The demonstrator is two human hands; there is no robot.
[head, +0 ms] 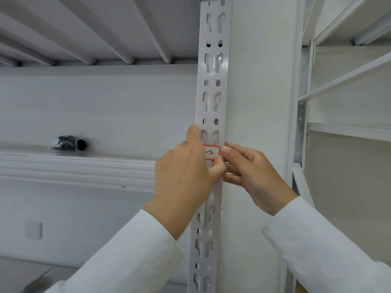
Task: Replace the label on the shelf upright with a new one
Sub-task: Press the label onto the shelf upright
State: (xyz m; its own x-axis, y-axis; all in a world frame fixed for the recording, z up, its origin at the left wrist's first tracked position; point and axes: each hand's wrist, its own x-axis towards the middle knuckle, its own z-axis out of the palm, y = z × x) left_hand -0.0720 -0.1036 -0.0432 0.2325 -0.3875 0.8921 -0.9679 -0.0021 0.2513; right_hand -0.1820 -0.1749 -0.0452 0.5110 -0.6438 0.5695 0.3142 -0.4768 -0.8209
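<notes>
A white label with a red border and black handwriting (212,152) lies flat on the pale grey slotted shelf upright (211,98), about halfway up the frame. My left hand (186,176) covers the label's left part, its forefinger lying along the upright's left edge and its thumb under the label's lower edge. My right hand (251,174) touches the label's right edge with its fingertips, fingers curled against the side of the upright. Whether the label is stuck down or lifted at a corner cannot be made out.
A small clear bag of black parts (69,143) lies on the white shelf (74,166) at the left. A ribbed shelf underside (95,30) spans above. More white shelving (347,81) stands at the right, and a white wall (260,81) is behind the upright.
</notes>
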